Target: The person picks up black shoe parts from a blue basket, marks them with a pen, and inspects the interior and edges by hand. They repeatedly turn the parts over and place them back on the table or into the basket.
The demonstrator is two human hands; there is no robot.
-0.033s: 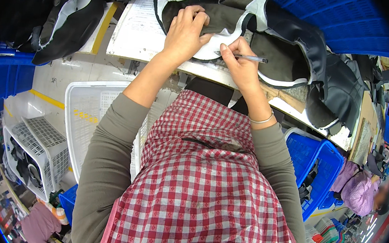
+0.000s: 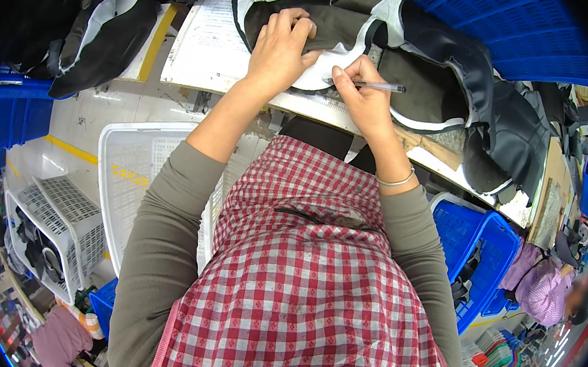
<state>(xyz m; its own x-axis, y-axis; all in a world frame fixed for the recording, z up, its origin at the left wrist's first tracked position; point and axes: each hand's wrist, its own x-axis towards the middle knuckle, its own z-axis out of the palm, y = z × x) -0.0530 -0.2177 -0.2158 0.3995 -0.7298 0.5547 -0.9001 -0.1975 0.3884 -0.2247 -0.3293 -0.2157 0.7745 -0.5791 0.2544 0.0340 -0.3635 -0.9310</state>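
Closest in, a red-and-white checked apron (image 2: 293, 274) fills the view, olive sleeves (image 2: 172, 222) reaching up past either side of it. A bracelet (image 2: 398, 180) circles the right wrist, and here's the right hand (image 2: 368, 99), fingers closed around a clear-barrelled pen (image 2: 386, 87), its tip down at a pale border. That border belongs to a white-edged dark piece (image 2: 343, 20), lying near the front of the white worktop (image 2: 201, 49), right beneath both hands. On the other side, the left hand (image 2: 281, 53) sits on top of it, fingers bent; whether they pinch any material, I can't tell.

Just to the right, a second dark piece (image 2: 422, 83) with white edging lies beside it. Below the worktop, a white crate (image 2: 148, 129) stands left, a blue crate (image 2: 502, 237) right. Up top right, blue crate walls (image 2: 530, 36) loom; far right, a person in a purple top (image 2: 543, 293).
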